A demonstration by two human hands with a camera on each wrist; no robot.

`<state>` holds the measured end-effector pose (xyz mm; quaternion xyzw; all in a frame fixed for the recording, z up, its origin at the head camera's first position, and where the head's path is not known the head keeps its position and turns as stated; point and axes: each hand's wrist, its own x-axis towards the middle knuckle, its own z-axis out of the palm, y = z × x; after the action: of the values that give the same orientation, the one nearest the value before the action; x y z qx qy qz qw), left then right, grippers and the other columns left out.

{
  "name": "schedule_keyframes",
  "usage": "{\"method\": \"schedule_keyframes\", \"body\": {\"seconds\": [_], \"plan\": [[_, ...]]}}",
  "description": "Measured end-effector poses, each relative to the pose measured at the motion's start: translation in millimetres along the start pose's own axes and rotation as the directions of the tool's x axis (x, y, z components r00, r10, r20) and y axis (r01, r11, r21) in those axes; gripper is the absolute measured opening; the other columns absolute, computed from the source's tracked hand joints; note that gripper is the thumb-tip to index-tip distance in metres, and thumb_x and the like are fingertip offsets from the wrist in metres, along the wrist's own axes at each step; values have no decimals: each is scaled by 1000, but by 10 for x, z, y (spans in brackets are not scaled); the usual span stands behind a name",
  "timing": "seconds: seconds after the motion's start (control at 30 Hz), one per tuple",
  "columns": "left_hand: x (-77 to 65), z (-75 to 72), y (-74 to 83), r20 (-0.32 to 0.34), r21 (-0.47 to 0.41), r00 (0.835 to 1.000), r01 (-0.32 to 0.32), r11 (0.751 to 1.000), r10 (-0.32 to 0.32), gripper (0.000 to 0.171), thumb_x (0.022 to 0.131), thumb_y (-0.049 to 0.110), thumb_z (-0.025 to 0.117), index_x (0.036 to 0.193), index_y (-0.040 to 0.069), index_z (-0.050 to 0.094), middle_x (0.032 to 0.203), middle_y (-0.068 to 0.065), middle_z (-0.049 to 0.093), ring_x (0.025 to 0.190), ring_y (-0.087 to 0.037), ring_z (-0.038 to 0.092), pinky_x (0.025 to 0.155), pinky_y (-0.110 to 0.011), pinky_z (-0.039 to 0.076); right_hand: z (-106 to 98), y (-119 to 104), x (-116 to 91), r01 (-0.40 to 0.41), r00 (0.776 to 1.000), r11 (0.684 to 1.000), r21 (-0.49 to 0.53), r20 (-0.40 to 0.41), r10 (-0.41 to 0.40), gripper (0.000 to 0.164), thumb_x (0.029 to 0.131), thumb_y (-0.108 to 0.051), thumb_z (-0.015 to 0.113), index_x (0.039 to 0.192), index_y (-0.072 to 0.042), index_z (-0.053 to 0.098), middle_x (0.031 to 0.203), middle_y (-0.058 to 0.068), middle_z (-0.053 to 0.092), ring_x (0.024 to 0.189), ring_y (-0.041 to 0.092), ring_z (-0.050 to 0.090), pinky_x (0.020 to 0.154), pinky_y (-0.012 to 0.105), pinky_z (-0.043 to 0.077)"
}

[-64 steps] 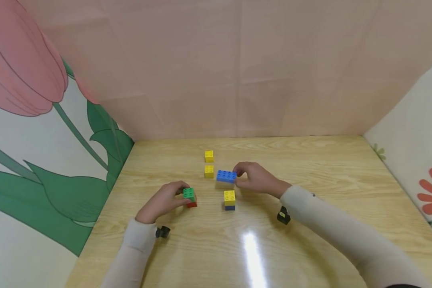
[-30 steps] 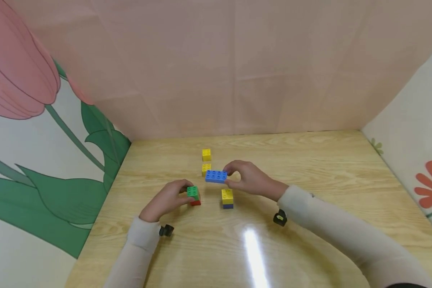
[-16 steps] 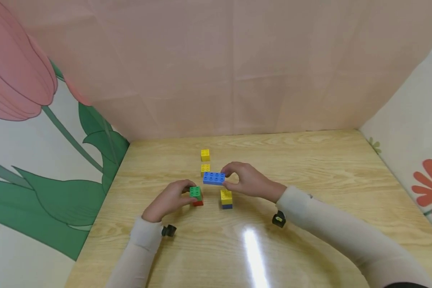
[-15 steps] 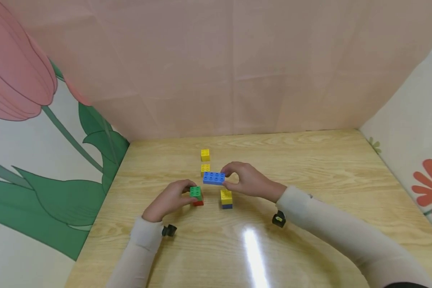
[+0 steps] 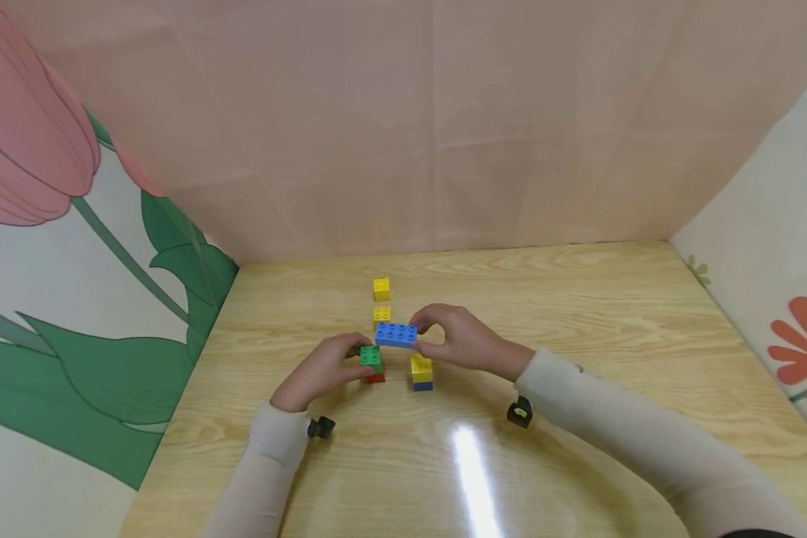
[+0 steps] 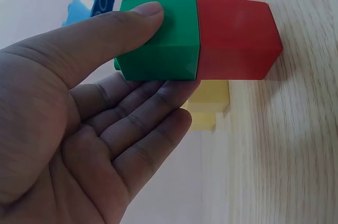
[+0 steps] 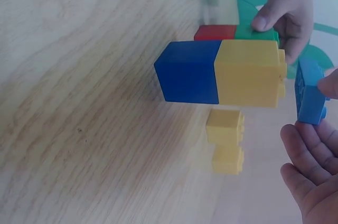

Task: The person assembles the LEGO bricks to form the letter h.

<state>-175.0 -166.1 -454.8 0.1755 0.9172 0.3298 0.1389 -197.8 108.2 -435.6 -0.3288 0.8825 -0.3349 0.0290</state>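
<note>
My left hand (image 5: 323,371) pinches a green toy brick (image 5: 371,359) between thumb and fingers. Under it is a red brick (image 5: 375,377) of the same size, its base on the table. Between thumb and fingers of my right hand (image 5: 469,340) is the right end of a long blue brick (image 5: 396,335), studs up in the head view. This brick hangs in the air just behind and above the green one, apart from it in the right wrist view. A yellow brick (image 5: 421,370) on a dark blue brick (image 5: 423,386) stands to the right of the green-red pair.
Two small yellow bricks stand farther back: a nearer brick (image 5: 382,315), partly behind the blue one, and a farther brick (image 5: 382,290). A pink cloth backdrop (image 5: 437,149) rises at the wooden table's (image 5: 578,299) back edge. Printed panels flank both sides.
The right hand has lifted the blue brick and carried it left, toward the green brick. My left hand has shifted slightly right with the green-red pair.
</note>
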Motion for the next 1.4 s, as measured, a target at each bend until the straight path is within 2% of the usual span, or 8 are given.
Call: {"method": "schedule_keyframes", "body": {"seconds": [0.17,0.47,0.67,0.83,0.97,1.07,1.2,1.4], "plan": [[17,-2,-2,-5,-15,1000,-24,1000,24,39,87,25,76,121,13,62,119,0,64,111,-20,60,94,-40,50,5,-30,0,8,1000,1000,9,6,-8,34,87,-34,73,114,-15,63,105,-6,64,96,18,63,84,37,54],[63,26,-31,1,-23,999,-54,998,54,39,86,26,76,121,14,62,118,3,64,110,-17,61,93,-40,50,44,-34,-15,30,999,999,43,8,-31,33,88,-32,73,114,-14,63,104,-5,64,97,23,64,84,43,54],[78,50,-71,7,-48,998,-58,997,59,40,87,28,76,122,16,61,118,5,63,110,-17,61,93,-40,51,64,-52,-16,45,999,999,29,6,-45,32,88,-32,73,113,-15,63,104,-8,63,96,20,64,82,34,53],[81,52,-83,1,-50,997,-77,996,77,39,87,28,75,122,16,61,118,6,63,109,-16,61,92,-39,51,86,-53,-24,44,999,998,37,6,-44,32,88,-32,73,113,-16,63,104,-8,63,96,20,63,82,39,54],[89,55,-75,1,-52,996,-88,995,89,38,88,28,74,122,17,62,118,6,63,110,-15,60,94,-39,50,97,-51,-31,32,999,999,31,5,-32,32,88,-33,73,113,-17,62,104,-9,62,97,20,63,81,35,53],[96,59,-73,0,-67,996,-91,994,91,39,88,28,74,123,18,62,119,7,63,112,-16,60,95,-40,49,102,-46,-32,29,1000,999,21,1,-29,32,88,-32,73,113,-17,62,105,-10,62,96,17,62,80,29,52],[103,63,-78,3,-86,995,-97,992,97,40,88,27,74,125,17,61,120,5,62,113,-17,59,95,-42,49,111,-35,-46,22,1000,1000,19,-5,-22,31,88,-31,73,113,-18,62,104,-10,62,94,9,60,80,29,52],[118,71,-76,8,-90,993,-113,989,115,38,88,27,74,122,17,61,118,7,62,114,-16,59,96,-41,48,130,-26,-57,30,1000,999,35,-9,-30,30,87,-28,74,113,-17,61,106,-10,61,94,6,58,82,35,54]]}}
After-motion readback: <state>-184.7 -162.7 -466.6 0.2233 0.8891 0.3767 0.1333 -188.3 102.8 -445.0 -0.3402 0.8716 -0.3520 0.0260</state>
